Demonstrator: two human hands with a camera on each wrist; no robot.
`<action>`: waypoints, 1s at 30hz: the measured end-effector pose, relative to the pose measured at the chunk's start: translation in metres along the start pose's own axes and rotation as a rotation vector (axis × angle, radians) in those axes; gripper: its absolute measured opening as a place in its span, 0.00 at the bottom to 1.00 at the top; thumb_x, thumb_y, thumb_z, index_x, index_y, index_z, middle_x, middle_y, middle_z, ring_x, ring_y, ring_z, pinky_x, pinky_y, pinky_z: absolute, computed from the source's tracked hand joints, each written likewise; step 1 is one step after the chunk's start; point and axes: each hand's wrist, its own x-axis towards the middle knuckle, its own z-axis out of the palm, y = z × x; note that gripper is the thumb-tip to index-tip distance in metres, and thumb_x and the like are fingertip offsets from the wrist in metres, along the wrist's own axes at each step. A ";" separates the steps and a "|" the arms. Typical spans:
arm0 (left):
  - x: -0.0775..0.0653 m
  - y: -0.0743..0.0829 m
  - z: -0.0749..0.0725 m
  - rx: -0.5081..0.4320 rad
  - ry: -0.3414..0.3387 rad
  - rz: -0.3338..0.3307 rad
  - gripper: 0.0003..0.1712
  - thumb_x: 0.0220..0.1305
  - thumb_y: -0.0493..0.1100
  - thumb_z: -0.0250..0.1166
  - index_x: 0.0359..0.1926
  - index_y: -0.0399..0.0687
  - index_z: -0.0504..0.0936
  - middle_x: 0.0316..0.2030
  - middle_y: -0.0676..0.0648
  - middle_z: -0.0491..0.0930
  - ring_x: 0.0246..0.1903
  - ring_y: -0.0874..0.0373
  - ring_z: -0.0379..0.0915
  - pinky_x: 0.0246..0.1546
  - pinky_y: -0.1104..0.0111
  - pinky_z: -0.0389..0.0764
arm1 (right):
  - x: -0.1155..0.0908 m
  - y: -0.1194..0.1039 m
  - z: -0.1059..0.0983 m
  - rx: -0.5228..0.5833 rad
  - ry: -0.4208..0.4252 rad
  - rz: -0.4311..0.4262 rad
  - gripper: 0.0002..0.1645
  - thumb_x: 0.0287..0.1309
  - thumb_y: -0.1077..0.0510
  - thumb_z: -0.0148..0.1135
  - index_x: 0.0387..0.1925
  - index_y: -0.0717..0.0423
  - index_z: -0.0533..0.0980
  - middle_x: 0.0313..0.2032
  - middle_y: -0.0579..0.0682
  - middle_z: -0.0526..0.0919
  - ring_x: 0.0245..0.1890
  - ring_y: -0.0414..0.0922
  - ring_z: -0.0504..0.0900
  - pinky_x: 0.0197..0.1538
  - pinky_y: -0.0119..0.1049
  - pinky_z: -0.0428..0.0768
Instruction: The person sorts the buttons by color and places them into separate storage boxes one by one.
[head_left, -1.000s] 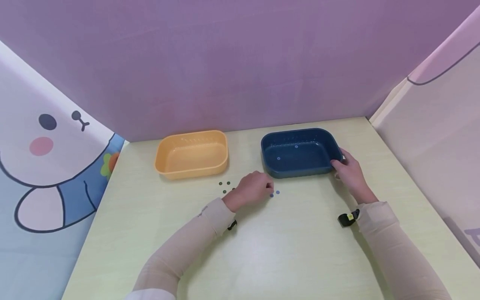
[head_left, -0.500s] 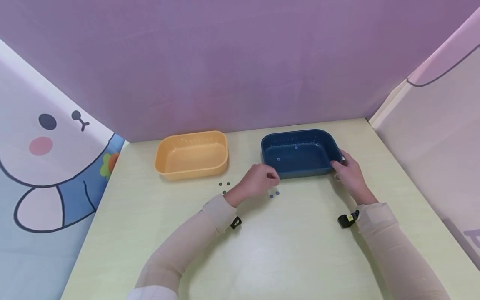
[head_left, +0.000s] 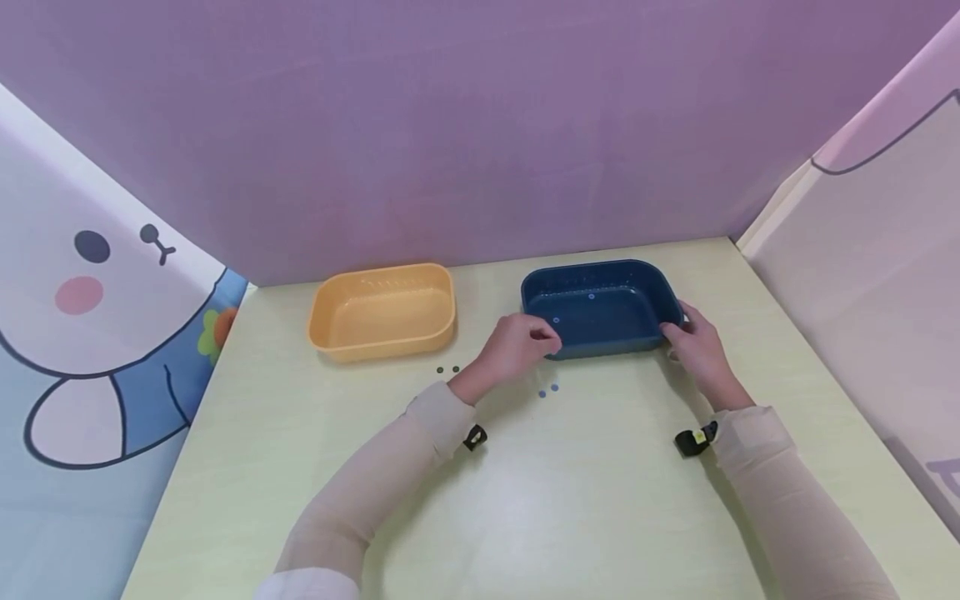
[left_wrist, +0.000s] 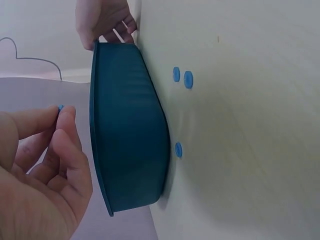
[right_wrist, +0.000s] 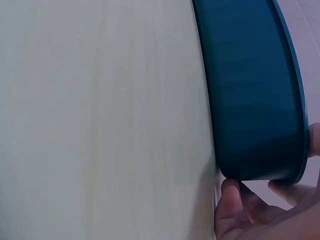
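The left hand (head_left: 519, 343) has its grip closed to a pinch, thumb and forefinger meeting on a small blue disc (left_wrist: 60, 107), of which only a sliver shows, so its tilt is hard to tell. That disc sits at the near left corner of the navy tray (head_left: 615, 343), seemingly higher than the rim; whether it is over the hollow or just on the near side of it, I cannot tell. The tray's long axis runs left to right, so most of it stretches away right and far from the pinch, and the left hand is nearer its left end. The right hand (head_left: 697, 346) grips the tray's right end, thumb over the rim. Two blue discs lie apart inside the tray, and three loose discs (left_wrist: 188, 79) lie on the desk (head_left: 585, 500) just on its near side. Farther left, two green discs (head_left: 440, 370) lie near the yellow tray (head_left: 393, 313), which stands well apart from the navy one. The desk is pale and smooth; a purple backdrop (head_left: 480, 125) rises at its far edge, with a cartoon panel (head_left: 127, 325) left and a pale panel (head_left: 885, 250) right.
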 end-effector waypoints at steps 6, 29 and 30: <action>0.006 0.000 -0.002 -0.058 0.026 -0.005 0.09 0.69 0.42 0.67 0.40 0.41 0.90 0.30 0.53 0.85 0.31 0.48 0.84 0.25 0.68 0.80 | 0.000 0.002 -0.001 -0.002 -0.004 0.000 0.39 0.75 0.49 0.47 0.80 0.52 0.49 0.68 0.70 0.67 0.50 0.56 0.75 0.39 0.32 0.79; 0.026 0.004 0.000 -0.054 0.063 -0.080 0.09 0.70 0.41 0.65 0.41 0.40 0.88 0.29 0.54 0.85 0.32 0.52 0.84 0.28 0.67 0.83 | -0.004 0.003 -0.001 0.009 -0.003 -0.013 0.38 0.76 0.50 0.47 0.79 0.56 0.50 0.69 0.71 0.64 0.55 0.59 0.74 0.40 0.30 0.78; 0.027 0.004 -0.001 -0.054 0.063 -0.082 0.09 0.70 0.41 0.65 0.41 0.40 0.88 0.29 0.54 0.85 0.32 0.53 0.84 0.27 0.67 0.83 | -0.004 0.003 -0.001 0.011 -0.002 -0.014 0.38 0.76 0.50 0.47 0.79 0.56 0.50 0.69 0.71 0.65 0.53 0.59 0.74 0.39 0.30 0.78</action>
